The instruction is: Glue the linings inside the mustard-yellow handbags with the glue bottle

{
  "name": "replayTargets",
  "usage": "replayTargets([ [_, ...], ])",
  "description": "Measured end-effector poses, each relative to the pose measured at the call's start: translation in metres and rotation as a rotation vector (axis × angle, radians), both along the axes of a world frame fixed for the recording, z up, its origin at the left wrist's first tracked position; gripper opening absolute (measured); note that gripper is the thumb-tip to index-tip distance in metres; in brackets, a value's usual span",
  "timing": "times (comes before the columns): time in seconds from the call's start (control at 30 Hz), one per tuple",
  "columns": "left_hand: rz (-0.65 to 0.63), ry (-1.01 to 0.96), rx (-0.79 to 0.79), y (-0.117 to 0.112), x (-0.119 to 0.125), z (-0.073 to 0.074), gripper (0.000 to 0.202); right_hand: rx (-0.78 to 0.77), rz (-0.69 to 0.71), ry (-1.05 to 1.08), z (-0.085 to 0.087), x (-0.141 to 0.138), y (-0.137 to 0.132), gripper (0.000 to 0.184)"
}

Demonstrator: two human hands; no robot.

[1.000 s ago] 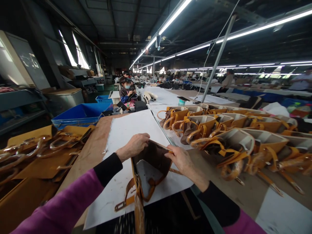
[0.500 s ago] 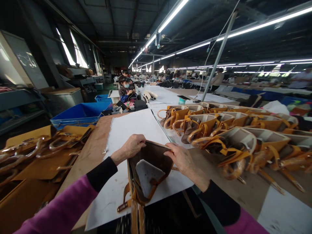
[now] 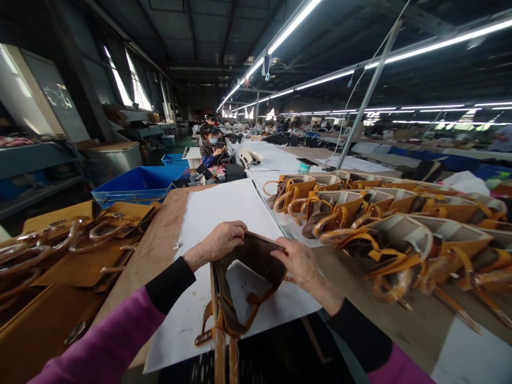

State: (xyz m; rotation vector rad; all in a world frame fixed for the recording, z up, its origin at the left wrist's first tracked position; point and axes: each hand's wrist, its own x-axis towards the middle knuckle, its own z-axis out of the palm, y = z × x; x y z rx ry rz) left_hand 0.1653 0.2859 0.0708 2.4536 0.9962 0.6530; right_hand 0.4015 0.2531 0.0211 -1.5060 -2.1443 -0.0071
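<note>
Brown leather handbag (image 3: 262,255) with tan straps hangs over the near edge of the white paper sheet (image 3: 216,210), its mouth pulled wide so the white stuffing (image 3: 245,282) inside shows. The left hand (image 3: 222,242) and right hand (image 3: 298,261) each clamp an opposite rim, fingers curled shut. Rows of tan handbags (image 3: 380,224) stand to the right.

The hall is lit from above by long ceiling tubes (image 3: 294,24), which are blown out to white glare; daylight is admitted through windows (image 3: 120,85) at the far left. The roof (image 3: 192,32) is left dark. The white sheet (image 3: 224,208) is brightly lit, while the inside of the brown bag (image 3: 264,256) is shaded. Straight lines are bent at the edges, and the tan bags (image 3: 400,229) at the near right are smeared by blur.
</note>
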Motion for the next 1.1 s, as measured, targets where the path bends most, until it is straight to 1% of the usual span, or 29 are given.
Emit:
replayTargets([
  [0.07, 0.004, -0.019, -0.011, 0.0, 0.0, 0.0, 0.016, -0.082, 0.021, 0.069, 0.002, 0.003, 0.005, 0.011],
  [0.13, 0.016, -0.033, -0.023, 0.002, 0.0, -0.001, 0.015, -0.129, 0.047, 0.09, 0.005, 0.005, 0.01, 0.014],
  [0.23, 0.041, -0.053, -0.021, 0.007, 0.001, -0.004, 0.014, -0.109, 0.037, 0.044, 0.005, 0.004, 0.012, 0.014],
  [0.3, 0.078, -0.062, -0.004, 0.01, 0.003, -0.006, 0.013, -0.033, 0.009, -0.04, 0.004, 0.001, 0.011, 0.014],
  [0.4, 0.139, -0.053, 0.027, 0.012, 0.006, -0.008, 0.014, 0.141, -0.048, -0.212, 0.001, -0.006, 0.006, 0.017],
  [0.47, 0.157, -0.043, 0.04, 0.012, 0.009, -0.008, 0.016, 0.245, -0.06, -0.313, 0.0, -0.009, 0.003, 0.016],
  [0.53, 0.164, -0.03, 0.046, 0.011, 0.01, -0.008, 0.016, 0.312, -0.054, -0.371, -0.001, -0.011, 0.001, 0.014],
  [0.6, 0.174, -0.02, 0.048, 0.011, 0.011, -0.008, 0.016, 0.338, -0.049, -0.38, -0.002, -0.012, 0.0, 0.011],
  [0.7, 0.162, -0.032, 0.055, 0.01, 0.011, -0.008, 0.017, 0.319, -0.038, -0.318, -0.004, -0.011, 0.002, 0.01],
  [0.83, 0.109, -0.066, 0.048, 0.011, 0.011, -0.008, 0.017, 0.256, -0.017, -0.163, -0.009, -0.007, 0.013, 0.013],
  [0.93, 0.111, -0.061, 0.036, 0.012, 0.01, -0.008, 0.016, 0.195, 0.022, -0.078, -0.011, -0.004, 0.021, 0.014],
  [1.03, 0.153, -0.053, 0.042, 0.015, 0.01, -0.008, 0.015, 0.151, 0.022, -0.079, -0.011, -0.003, 0.023, 0.013],
  [1.1, 0.178, -0.044, 0.049, 0.016, 0.011, -0.008, 0.015, 0.163, -0.016, -0.146, -0.008, -0.005, 0.021, 0.015],
])
